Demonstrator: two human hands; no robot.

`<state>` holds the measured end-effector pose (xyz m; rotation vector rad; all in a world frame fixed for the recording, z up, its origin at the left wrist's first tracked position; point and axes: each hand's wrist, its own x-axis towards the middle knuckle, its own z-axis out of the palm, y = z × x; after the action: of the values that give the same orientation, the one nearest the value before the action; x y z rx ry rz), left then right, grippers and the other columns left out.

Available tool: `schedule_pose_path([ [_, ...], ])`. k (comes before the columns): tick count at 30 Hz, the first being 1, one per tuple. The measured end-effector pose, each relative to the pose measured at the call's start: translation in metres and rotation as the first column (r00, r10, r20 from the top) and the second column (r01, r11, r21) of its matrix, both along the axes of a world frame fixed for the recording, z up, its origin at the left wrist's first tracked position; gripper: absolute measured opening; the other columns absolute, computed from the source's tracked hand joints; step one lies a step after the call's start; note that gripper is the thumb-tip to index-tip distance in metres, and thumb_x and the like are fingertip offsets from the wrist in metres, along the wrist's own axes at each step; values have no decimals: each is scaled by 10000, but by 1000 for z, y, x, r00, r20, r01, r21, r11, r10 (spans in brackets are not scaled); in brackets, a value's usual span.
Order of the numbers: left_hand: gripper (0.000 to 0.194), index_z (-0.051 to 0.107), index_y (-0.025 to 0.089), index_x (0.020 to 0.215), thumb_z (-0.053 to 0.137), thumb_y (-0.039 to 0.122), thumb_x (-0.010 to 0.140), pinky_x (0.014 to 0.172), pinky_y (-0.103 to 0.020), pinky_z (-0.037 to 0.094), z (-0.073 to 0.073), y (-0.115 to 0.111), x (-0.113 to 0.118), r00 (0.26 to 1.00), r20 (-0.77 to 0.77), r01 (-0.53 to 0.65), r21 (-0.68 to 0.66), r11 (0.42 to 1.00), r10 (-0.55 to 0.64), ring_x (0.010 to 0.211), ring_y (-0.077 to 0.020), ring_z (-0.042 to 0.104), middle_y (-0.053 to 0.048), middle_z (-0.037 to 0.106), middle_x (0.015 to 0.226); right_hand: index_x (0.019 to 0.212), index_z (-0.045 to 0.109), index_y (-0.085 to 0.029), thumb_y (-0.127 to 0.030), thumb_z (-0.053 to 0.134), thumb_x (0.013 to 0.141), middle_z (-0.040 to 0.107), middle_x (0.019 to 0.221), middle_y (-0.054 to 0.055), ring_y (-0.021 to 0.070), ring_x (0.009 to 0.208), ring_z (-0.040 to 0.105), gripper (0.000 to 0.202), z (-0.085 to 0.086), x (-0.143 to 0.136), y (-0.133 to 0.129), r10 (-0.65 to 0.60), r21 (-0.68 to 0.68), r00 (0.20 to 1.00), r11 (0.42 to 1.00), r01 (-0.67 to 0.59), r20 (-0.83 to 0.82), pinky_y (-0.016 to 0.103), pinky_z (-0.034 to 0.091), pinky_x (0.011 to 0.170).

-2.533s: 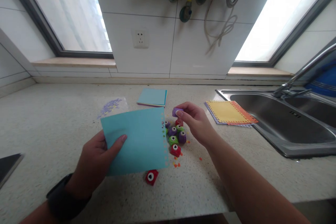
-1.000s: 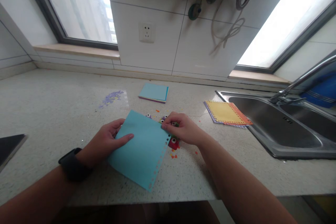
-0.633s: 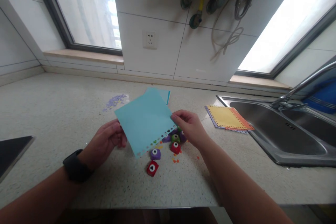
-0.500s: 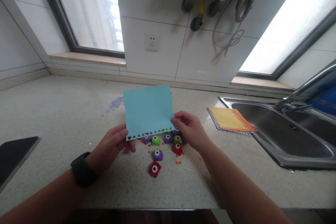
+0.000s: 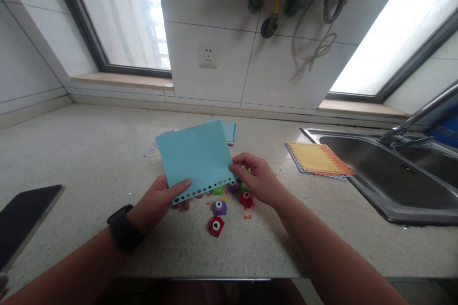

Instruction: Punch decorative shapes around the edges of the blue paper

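Note:
A light blue sheet (image 5: 195,155) is held up over the counter, tilted, with a row of small punched hearts, stars and flowers along its lower edge. My left hand (image 5: 166,195) grips its lower left corner, thumb on top and fingers beneath. At its right edge, my right hand (image 5: 255,176) pinches the sheet between thumb and fingers. Below lie a purple punch (image 5: 219,208), a red punch (image 5: 216,226) and another red punch (image 5: 246,199). Green and purple punches are partly hidden behind the sheet and my right hand. Orange and yellow paper bits are scattered around them.
More blue paper (image 5: 229,132) lies behind the held sheet. Yellow and orange punched sheets (image 5: 315,158) are stacked beside the metal sink (image 5: 372,167) at right. A dark flat object (image 5: 26,219) rests at far left. Purple paper bits (image 5: 153,145) lie left of the sheet.
The held blue sheet has moved left and slightly down and tilted more, uncovering the blue paper behind it. My left thumb now lies further over the sheet.

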<state>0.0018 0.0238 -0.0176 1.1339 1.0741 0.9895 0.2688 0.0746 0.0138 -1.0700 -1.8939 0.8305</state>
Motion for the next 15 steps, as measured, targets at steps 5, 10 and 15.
schedule_pose_path([
  [5, 299, 683, 155, 885, 721, 451, 861, 540, -273, 492, -1, -1, -1, 1000, 12, 11, -20, 1000, -11, 558, -162, 648, -83, 774, 786, 944, 678, -213, -339, 639, 904, 676, 837, 26, 172, 777, 601, 139, 2, 1, -1, 0, 4, 1000, 1000, 0, 12, 327, 470, 699],
  [10, 322, 656, 180, 989, 784, 406, 798, 529, -306, 555, 2, -3, 4, 995, 37, -91, -70, 993, 94, 589, -186, 664, -48, 753, 800, 933, 678, -212, -339, 633, 907, 698, 884, 39, 178, 806, 620, 138, 4, 1, -2, 31, 38, 999, 999, -33, 39, 338, 484, 725],
  [15, 283, 654, 183, 959, 770, 398, 816, 506, -299, 542, 1, -1, 7, 985, -40, -169, -39, 985, 168, 539, -168, 637, -26, 732, 765, 1049, 686, -221, -330, 597, 938, 733, 921, 46, 185, 824, 654, 179, 7, 4, 0, -18, 43, 1000, 999, 17, 10, 348, 499, 753],
])
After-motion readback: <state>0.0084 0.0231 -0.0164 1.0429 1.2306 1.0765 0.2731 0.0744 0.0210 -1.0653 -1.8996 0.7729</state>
